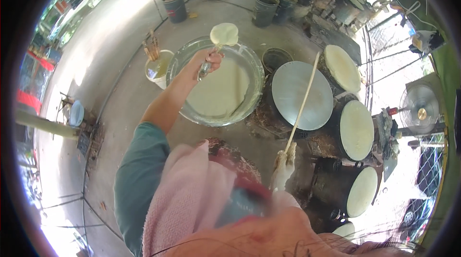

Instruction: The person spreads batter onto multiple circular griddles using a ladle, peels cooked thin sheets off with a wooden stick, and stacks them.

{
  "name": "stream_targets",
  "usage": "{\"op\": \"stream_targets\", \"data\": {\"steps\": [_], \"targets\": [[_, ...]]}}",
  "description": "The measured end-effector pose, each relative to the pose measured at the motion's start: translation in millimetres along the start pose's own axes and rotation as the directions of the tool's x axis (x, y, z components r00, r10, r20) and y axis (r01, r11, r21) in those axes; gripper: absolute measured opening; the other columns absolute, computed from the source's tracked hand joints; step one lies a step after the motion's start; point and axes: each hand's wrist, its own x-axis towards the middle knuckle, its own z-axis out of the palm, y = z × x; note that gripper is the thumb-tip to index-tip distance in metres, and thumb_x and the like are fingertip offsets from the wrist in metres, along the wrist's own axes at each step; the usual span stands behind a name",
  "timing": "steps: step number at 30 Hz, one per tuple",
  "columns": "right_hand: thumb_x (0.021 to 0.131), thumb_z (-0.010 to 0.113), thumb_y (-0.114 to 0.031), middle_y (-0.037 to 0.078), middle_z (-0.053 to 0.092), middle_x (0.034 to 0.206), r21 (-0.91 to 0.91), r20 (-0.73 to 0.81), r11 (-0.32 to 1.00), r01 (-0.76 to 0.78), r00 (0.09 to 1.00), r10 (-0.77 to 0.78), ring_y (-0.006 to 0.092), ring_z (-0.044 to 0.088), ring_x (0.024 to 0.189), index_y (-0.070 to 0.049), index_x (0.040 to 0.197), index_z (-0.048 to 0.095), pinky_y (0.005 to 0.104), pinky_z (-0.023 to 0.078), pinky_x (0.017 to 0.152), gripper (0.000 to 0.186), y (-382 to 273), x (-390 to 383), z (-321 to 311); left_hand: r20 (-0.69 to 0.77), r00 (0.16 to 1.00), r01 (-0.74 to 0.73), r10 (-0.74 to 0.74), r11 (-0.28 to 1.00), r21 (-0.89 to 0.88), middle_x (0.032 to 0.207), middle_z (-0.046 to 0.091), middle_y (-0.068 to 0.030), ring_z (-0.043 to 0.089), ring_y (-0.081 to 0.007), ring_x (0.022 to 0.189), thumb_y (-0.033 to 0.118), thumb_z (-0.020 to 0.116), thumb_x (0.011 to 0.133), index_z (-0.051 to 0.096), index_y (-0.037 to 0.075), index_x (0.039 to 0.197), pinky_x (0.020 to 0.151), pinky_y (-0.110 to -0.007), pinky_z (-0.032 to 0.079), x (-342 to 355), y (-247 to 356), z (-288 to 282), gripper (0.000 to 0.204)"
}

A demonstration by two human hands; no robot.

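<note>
- Ladle (224, 34), likely light, stiff, is sitting in a closed left hand (210, 61) (handle (204, 69): surest hold).
- I'm watching the right hand (283, 168) clasping a springy-looking stick (304, 101) low.

Passable from above over the near right part of the wide metal basin (256, 86). Obstructed toward the far rim by the left hand (210, 62) and raised ladle (224, 34). Bounded left by the white bucket (161, 83), right by the grey griddle (288, 95), crossed by the long stick (304, 102).
</note>
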Motion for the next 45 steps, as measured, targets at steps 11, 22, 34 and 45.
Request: {"op": "stream_targets", "data": {"steps": [11,22,34,45], "targets": [[0.088,0.062,-0.016,-0.009,0.057,0.075,-0.122,-0.293,0.98,-0.157,0.949,0.115,-0.0019,0.036,0.048,-0.015,0.132,0.05,0.0142,0.027,0.039,0.045,17.3,54.5,-86.5,0.272,0.88,0.253,-0.39,0.869,0.426,0.053,0.038,0.0067,0.033,-0.003,0.034,0.023,0.041,0.098,0.047,-0.001,0.094,0.034,-0.022,0.026,124.0,-58.8,101.8,0.026],[0.092,0.055,-0.016,0.017,0.055,0.127,-0.501,-0.146,0.861,0.087,0.972,-0.184,0.0204,0.061,0.095,-0.004,0.137,0.039,0.029,0.048,0.084,0.049,-37.6,203.3,-159.0,0.097,0.967,0.153,-0.237,0.838,0.524,0.061,0.04,0.0032,0.037,-0.006,0.044,0.026,0.046,0.096,0.05,-0.003,0.095,0.043,-0.022,0.032,229.1,-295.7,191.2,0.029],[0.091,0.057,-0.026,-0.001,0.063,0.079,-0.219,-0.171,0.835,-0.505,0.862,0.477,0.0057,0.05,0.058,-0.004,0.127,0.053,0.0246,0.043,0.055,0.042,-10.4,258.7,-130.5,0.564,0.638,-0.261,0.524,-0.542,0.799,0.102,0.056,-0.0209,0.057,-0.0311,0.085,0.019,0.058,0.088,0.048,-0.003,0.119,0.072,-0.041,0.049,242.7,-314.6,118.6,0.039],[0.088,0.06,-0.026,0.002,0.064,0.076,-0.446,-0.164,0.787,-0.427,0.903,0.397,0.0076,0.056,0.07,-0.002,0.109,0.064,0.0225,0.045,0.063,0.033,-12.4,267.8,-78.8,0.093,0.945,-0.168,0.312,0.22,0.961,0.105,0.056,-0.0146,0.055,-0.0198,0.07,0.018,0.056,0.09,0.047,0.003,0.121,0.066,-0.024,0.046,204.6,-238.2,0.0,0.035]]}}
